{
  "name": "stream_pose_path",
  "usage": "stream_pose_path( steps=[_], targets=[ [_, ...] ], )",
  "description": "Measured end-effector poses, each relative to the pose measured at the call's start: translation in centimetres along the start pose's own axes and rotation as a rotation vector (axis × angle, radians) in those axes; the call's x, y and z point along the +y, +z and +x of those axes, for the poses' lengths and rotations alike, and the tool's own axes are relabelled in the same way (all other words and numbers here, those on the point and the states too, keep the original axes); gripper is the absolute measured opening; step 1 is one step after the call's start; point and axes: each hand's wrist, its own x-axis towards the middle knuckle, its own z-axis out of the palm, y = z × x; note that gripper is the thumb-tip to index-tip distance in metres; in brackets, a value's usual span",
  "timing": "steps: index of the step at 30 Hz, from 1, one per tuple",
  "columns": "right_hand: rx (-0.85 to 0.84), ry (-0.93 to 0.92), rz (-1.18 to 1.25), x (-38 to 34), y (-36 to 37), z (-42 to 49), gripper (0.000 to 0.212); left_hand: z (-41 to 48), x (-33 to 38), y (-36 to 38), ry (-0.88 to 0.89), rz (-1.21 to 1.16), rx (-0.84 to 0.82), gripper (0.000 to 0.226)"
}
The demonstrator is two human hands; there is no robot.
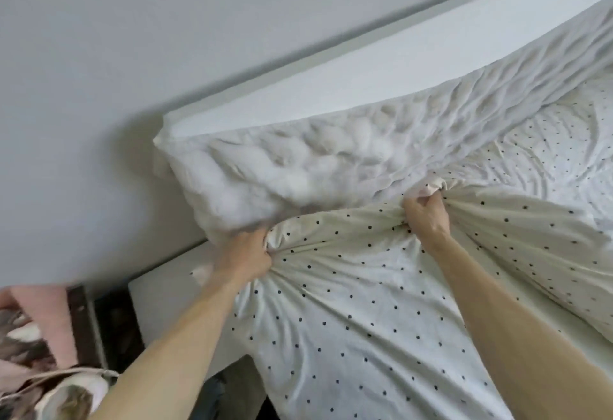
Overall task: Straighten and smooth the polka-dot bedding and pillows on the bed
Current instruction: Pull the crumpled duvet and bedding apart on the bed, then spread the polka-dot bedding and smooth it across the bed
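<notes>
A white polka-dot cover [348, 313] lies bunched across the near corner of the bed. My left hand [247, 253] is clenched on a fistful of its edge near the bed's left corner. My right hand [426, 214] grips another gathered bunch of the same cover further right, and folds radiate from both fists. Behind the hands a lumpy plain white pillow or duvet [298, 170] leans against the headboard. A second polka-dot pillow [537, 154] lies wrinkled at the right.
A white headboard [381, 74] runs diagonally against the grey wall [132, 38]. The bare white mattress corner [166, 303] shows at the left. Pink and patterned fabric [33, 353] sits beside the bed at the bottom left.
</notes>
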Motion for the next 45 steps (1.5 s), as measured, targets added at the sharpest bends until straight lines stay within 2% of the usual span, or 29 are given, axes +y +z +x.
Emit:
stream_pose_path(
  steps=[2, 3, 5, 7, 8, 10, 11, 12, 14, 16, 17, 19, 21, 23, 27, 28, 30, 33, 36, 39, 42, 45],
  targets=[
    [-0.337, 0.09, 0.041, 2.6, 1.9, 2.2, 0.051, 1.8, 0.7, 4.1, 0.027, 0.224, 0.047, 0.055],
    [-0.455, 0.132, 0.043, 4.3, 3.8, 3.3, 0.052, 2.8, 0.8, 6.0, 0.016, 0.286, 0.034, 0.057],
    [-0.494, 0.156, -0.028, 7.5, 7.1, 4.1, 0.07, 4.5, 1.3, 9.2, -0.026, 0.361, 0.038, 0.058],
    [-0.425, 0.092, -0.119, 10.0, 9.6, 3.4, 0.087, 5.4, 2.2, 10.9, 0.041, 0.306, 0.149, 0.062],
    [-0.405, 0.048, -0.136, 10.9, 10.1, 3.2, 0.091, 6.0, 3.0, 11.6, 0.148, 0.229, 0.237, 0.063],
    [-0.37, -0.039, -0.149, 11.8, 10.3, 3.0, 0.085, 7.2, 4.8, 12.1, 0.426, 0.045, 0.409, 0.062],
    [-0.297, -0.076, -0.165, 12.3, 9.7, 3.0, 0.077, 8.1, 6.1, 12.4, 0.549, 0.009, 0.443, 0.059],
    [-0.196, -0.124, -0.202, 12.4, 9.7, 2.7, 0.066, 8.7, 6.7, 12.3, 0.625, 0.006, 0.443, 0.056],
    [0.138, -0.115, -0.283, 14.0, 8.4, 2.6, 0.053, 10.6, 8.3, 12.9, 0.722, 0.053, 0.291, 0.052],
    [0.319, 0.034, -0.345, 15.4, 7.6, 2.4, 0.062, 12.3, 6.9, 13.3, 0.708, 0.184, 0.095, 0.054],
    [0.288, 0.142, -0.385, 16.1, 7.4, 2.6, 0.07, 13.1, 5.5, 13.4, 0.667, 0.301, 0.016, 0.055],
    [-0.015, 0.227, -0.497, 15.8, 8.1, 3.7, 0.08, 14.1, 3.4, 13.8, 0.58, 0.531, -0.026, 0.057],
    [-0.351, 0.134, -0.516, 15.0, 8.8, 5.1, 0.08, 14.3, 4.3, 14.4, 0.468, 0.718, -0.051, 0.057],
    [-0.482, 0.063, -0.484, 13.6, 7.8, 6.2, 0.078, 14.1, 7.6, 14.4, 0.363, 0.808, -0.092, 0.058],
    [-0.315, 0.09, -0.26, 13.0, 1.2, 5.2, 0.065, 13.8, 14.3, 11.2, 0.225, 0.786, -0.216, 0.068],
    [-0.257, 0.083, -0.21, 13.3, -0.5, 4.7, 0.06, 13.7, 16.4, 10.1, 0.227, 0.815, -0.221, 0.062],
    [-0.127, 0.098, -0.105, 14.6, -3.9, 3.5, 0.051, 13.1, 20.7, 9.2, 0.331, 0.844, -0.204, 0.044],
    [-0.011, 0.136, 0.011, 17.0, -8.4, 2.1, 0.049, 11.8, 27.4, 9.0, 0.535, 0.75, -0.114, 0.04],
    [0.114, 0.181, 0.119, 19.4, -13.5, 0.6, 0.057, 9.8, 35.1, 10.7, 0.829, 0.624, -0.014, 0.057],
    [0.271, 0.245, 0.296, 21.7, -17.2, 0.2, 0.055, 8.9, 41.0, 13.0, 1.006, 0.544, -0.01, 0.075],
    [0.474, 0.339, 0.533, 24.2, -20.4, 0.5, 0.054, 8.5, 45.7, 15.6, 1.029, 0.607, -0.069, 0.101],
    [0.589, 0.474, 0.777, 28.3, -23.1, 0.9, 0.085, 7.9, 48.5, 19.0, 1.031, 0.693, -0.171, 0.118]
  ],
)
